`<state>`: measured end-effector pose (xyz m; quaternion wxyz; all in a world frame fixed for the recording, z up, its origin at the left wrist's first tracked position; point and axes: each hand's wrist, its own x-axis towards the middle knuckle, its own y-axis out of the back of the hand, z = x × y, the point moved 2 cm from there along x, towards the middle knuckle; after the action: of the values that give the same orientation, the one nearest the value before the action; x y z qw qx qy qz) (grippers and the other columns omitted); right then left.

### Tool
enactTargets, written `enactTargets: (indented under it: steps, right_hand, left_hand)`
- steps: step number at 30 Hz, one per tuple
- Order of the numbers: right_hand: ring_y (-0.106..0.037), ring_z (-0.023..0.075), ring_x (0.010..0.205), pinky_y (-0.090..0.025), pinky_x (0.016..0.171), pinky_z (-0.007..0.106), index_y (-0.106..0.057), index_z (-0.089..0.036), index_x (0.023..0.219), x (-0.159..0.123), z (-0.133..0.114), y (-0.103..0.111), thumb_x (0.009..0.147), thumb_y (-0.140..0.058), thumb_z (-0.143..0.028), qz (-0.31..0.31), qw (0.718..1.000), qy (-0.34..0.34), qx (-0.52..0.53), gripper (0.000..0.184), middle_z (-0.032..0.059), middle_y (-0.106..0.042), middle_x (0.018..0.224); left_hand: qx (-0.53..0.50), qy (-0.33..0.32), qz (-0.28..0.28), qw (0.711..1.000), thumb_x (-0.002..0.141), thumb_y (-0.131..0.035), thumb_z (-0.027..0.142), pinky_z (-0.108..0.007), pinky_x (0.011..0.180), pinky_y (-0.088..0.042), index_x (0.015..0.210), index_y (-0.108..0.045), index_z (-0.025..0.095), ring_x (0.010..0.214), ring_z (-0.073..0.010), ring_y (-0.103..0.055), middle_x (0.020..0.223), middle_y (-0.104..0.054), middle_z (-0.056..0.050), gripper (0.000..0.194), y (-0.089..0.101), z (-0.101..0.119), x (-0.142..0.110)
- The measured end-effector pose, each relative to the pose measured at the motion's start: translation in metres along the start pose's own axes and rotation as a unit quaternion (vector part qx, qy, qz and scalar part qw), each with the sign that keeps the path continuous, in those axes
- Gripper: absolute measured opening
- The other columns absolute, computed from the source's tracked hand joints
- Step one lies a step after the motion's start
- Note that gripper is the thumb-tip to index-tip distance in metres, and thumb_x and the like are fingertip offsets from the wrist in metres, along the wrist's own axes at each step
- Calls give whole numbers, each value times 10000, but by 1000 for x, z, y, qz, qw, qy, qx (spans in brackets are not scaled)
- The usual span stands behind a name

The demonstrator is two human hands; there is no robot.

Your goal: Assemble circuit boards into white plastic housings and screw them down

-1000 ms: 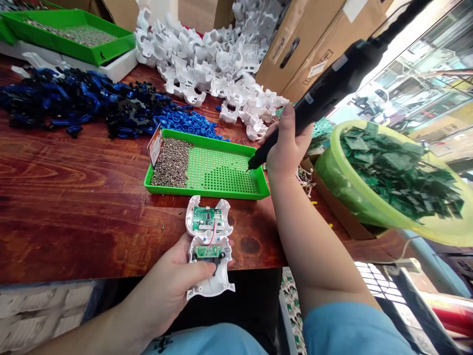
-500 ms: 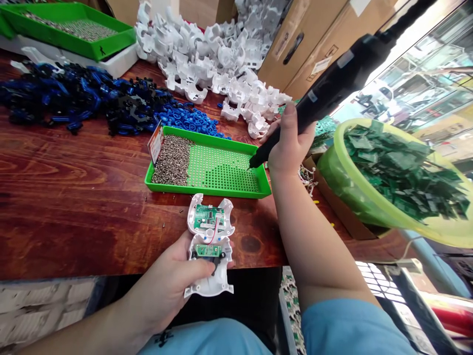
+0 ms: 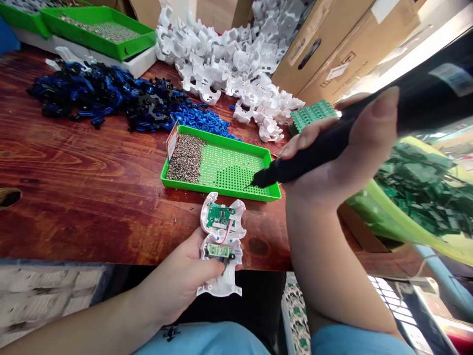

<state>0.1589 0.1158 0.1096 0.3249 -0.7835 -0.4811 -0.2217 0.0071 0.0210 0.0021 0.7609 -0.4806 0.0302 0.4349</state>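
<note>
Your left grip (image 3: 185, 276) is holding the open white shell (image 3: 240, 234), thumb pressing inside its lower half; the shell is straddling the front edge of the worktop (image 3: 92, 197) in view, its upper half showing against the wood and its lower half showing past the edge; your right grip (image 3: 328, 177) is wrapping around the black screwdriver (image 3: 306, 162), whose tip is pointing down-left over the perforated right part of the green tray (image 3: 244, 195), just inside the near wall, though you cannot tell whether it is touching; the screws (image 3: 185, 158) are filling the tray's left end; bare wood is stretching left of the tray, a few loose screws lying near its front wall; behind, blue rings (image 3: 203, 121) and white shells (image 3: 225, 59) are crowding the far side; a yellow-green basin (image 3: 388, 212) is bounding your right forearm's outer side.
</note>
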Motion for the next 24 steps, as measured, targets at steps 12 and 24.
enactTargets:
  steps: [12,24]
  right_hand:
    - [-446,122,306,-330,293,259,-423,-256,760,-41,-17,-36,765,-527,-674,-114,978,-164,66,431,-93,-441,413]
    - [-444,128,314,-358,311,279,-428,-264,687,-44,-18,-33,805,-445,-709,-129,980,-149,21,461,-70,-445,412]
  left_hand:
    - [45,-4,-20,999,729,-649,63,-252,640,-459,1258,-478,173,711,-147,-603,847,-690,-33,566,-1,3,1]
    - [66,1,-13,998,727,-637,37,-216,676,-420,1341,-434,272,772,-141,-568,887,-677,20,689,0,3,-2]
